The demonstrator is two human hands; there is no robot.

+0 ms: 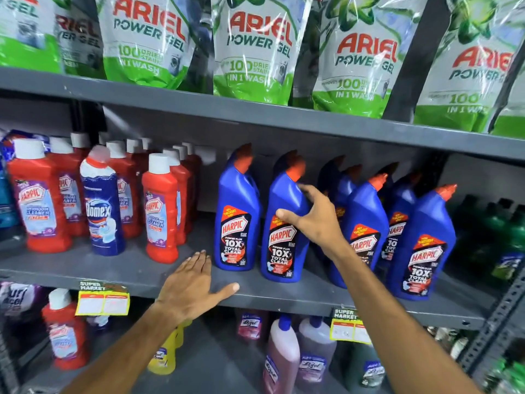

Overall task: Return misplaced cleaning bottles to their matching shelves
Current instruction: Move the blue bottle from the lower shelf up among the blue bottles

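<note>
your right hand [311,216] is wrapped around the shoulder of a blue harpic bottle [284,223] standing upright on the middle shelf [170,273], thumb on the front and fingers curled round its far side, so it looks like you are seating it in the front row with the other blue harpic bottles [397,237], or squaring it up. your left hand [193,291] holds nothing; it lies open and flat, palm down, on the shelf edge just left of the blue row, probably to steady you while you lean in. the thing that still looks out of place is the domex bottle [102,206], dark blue among the red harpic bottles [42,200] on the left of the same shelf, touching or nearly touching its neighbours. whether your right fingers grip firmly or only rest i cannot tell, since the bottle hides them. the ariel pouches [252,49] above are cut off at the top, the bottles on the lower shelf are partly hidden by your arms, and the dark green bottles [502,237] far right are too blurred to read.
</note>
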